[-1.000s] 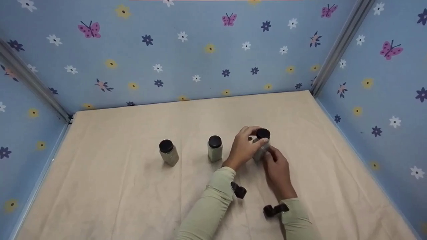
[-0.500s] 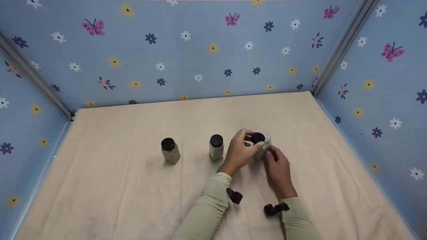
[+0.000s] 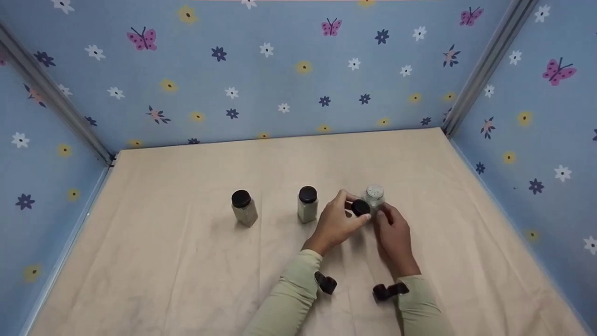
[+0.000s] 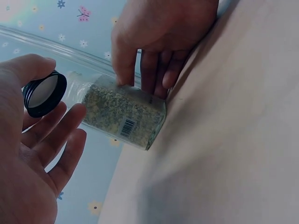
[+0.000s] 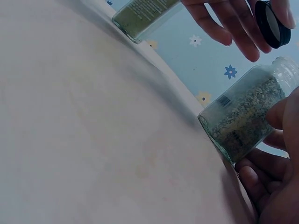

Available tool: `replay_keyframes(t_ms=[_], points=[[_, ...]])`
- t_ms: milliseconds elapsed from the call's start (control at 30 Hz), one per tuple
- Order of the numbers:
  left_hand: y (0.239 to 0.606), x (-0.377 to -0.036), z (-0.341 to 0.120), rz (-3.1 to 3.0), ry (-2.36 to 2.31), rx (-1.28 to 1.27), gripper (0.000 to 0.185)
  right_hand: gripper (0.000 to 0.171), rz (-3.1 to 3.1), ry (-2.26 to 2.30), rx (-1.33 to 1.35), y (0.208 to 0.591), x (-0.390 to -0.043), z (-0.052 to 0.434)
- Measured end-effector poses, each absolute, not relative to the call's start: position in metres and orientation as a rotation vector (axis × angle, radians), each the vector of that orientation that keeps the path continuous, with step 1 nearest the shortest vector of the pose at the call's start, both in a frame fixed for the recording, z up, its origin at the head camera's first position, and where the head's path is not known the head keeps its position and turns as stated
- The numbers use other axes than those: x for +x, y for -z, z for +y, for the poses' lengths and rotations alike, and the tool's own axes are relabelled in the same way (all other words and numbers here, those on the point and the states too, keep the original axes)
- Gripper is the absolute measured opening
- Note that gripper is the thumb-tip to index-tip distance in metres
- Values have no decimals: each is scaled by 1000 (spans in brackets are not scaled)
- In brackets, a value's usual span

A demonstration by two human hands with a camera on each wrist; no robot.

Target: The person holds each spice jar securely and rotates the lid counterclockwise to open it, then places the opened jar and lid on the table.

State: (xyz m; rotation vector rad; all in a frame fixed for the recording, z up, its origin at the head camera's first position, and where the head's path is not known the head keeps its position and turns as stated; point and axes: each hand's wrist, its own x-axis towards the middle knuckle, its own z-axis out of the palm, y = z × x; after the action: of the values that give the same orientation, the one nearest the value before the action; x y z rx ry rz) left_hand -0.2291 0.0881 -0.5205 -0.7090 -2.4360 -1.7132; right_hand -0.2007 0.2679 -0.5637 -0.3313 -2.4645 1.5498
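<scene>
I am at a small staged work booth, not a lived-in room. Three walls (image 3: 280,79) close me in, all papered in blue with white, yellow and navy flowers and pink butterflies, and bare metal posts (image 3: 485,60) run up the two back corners where the panels meet. The table (image 3: 186,280) fills the booth from wall to wall under a creased beige cloth. On it stand only three spice jars (image 3: 308,205) in a row. A small black camera (image 3: 325,283) is strapped at each of my wrists.
</scene>
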Motion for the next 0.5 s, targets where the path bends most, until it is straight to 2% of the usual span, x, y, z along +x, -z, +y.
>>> replay_keyframes(t_ms=[500], points=[[525,-219,81,-2598,1676,-802,31,46,-2470,-1557,-302,564,-200,268]])
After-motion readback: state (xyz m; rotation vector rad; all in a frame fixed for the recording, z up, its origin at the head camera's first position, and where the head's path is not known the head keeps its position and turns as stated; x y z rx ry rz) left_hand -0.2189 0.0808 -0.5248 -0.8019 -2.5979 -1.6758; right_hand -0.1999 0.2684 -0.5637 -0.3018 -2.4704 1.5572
